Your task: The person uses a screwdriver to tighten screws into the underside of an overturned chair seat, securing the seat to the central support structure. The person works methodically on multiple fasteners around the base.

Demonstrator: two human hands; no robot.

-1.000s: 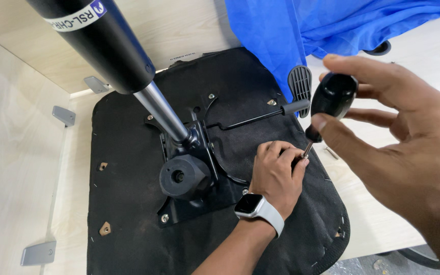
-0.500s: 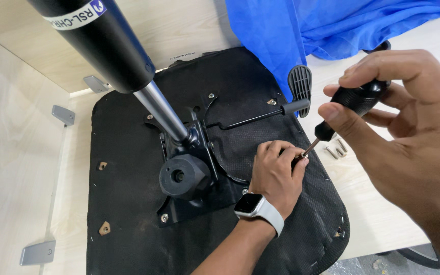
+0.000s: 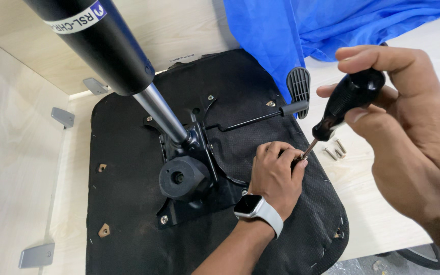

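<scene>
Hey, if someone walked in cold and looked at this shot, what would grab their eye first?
Probably the right hand, large at the right edge, gripping a black-handled screwdriver angled down toward the left hand, which pinches at its tip on the upturned black chair seat. Next, the thick black gas cylinder slanting from the top left into the seat's metal mechanism. A blue cloth lies beyond.
</scene>
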